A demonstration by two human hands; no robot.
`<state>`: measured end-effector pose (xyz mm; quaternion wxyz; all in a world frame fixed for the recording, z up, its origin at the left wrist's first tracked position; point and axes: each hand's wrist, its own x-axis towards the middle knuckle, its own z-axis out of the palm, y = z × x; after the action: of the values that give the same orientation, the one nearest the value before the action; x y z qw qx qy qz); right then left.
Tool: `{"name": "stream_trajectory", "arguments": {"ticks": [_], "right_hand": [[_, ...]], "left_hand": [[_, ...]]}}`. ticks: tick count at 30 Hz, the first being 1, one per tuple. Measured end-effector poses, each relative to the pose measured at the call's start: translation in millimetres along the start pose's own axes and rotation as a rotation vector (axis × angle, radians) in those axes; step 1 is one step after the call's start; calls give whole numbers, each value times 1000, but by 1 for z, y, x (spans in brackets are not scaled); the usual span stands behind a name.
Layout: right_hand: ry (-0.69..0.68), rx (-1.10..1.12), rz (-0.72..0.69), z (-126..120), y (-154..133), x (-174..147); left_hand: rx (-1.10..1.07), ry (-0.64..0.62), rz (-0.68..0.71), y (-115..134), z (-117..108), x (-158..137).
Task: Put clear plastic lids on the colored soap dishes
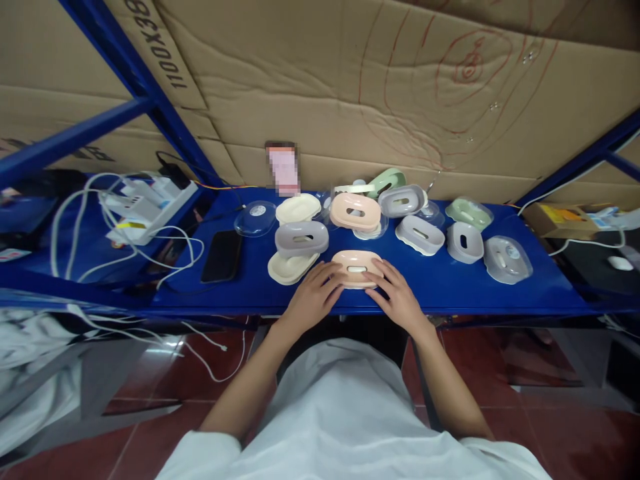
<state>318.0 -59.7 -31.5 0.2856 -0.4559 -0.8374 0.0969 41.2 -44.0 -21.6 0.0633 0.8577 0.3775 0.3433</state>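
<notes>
A peach oval soap dish [357, 259] with a slot in its middle rests at the front edge of the blue table. My left hand [316, 288] grips its left end, fingers over the rim. At the other end, my right hand [395, 291] has its fingers curled on the dish. Close to my left hand lie a cream oval tray [287, 268] and a grey soap dish [301, 239]. Behind the held one sits another peach soap dish [355, 211] on a clear lid. Grey soap dishes [420, 235] stand to the right.
A black phone [221, 257] lies on the left beside white cables and a power strip [155, 213]. A clear lid [255, 219] sits behind it. A green dish [469, 213] and a clear-covered dish [507, 259] are on the right. Cardboard [310, 80] stands behind the table.
</notes>
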Motion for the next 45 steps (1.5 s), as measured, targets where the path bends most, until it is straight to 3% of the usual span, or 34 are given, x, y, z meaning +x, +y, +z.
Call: {"name": "stream_trajectory", "arguments": {"ticks": [4,8,11,17,22,26,32,36,38,40,43,45], "right_hand": [[25,-54,-26,-19,8,18],[124,-239,30,-38,37,69],[94,-329,53,-41,60,108],[49,-190,-21,-46,81,132],[37,64,-18,-70,80,133],[201,226,124,-82,70,121],[358,845,457,-46,29,68],[294,1061,642,-19,5,41],[272,1001,664,-14,1,33],[248,801,634,-12,2,28],[236,427,497,-11,3,22],[217,292,355,-10,2,19]], "left_hand": [[66,42,-90,-5,-8,-18],[70,-46,-69,-2,-8,-26],[76,-62,-68,1,-6,-25],[81,-77,-96,1,-6,-24],[61,-71,-109,3,-7,-22],[42,-45,-110,4,-6,-18],[-46,46,-93,1,1,-16],[-98,44,-163,1,1,-19],[-90,18,-184,1,0,-20],[-62,-15,-155,2,-1,-19],[-29,-22,-110,3,-1,-17],[-35,17,-120,2,0,-18]]}}
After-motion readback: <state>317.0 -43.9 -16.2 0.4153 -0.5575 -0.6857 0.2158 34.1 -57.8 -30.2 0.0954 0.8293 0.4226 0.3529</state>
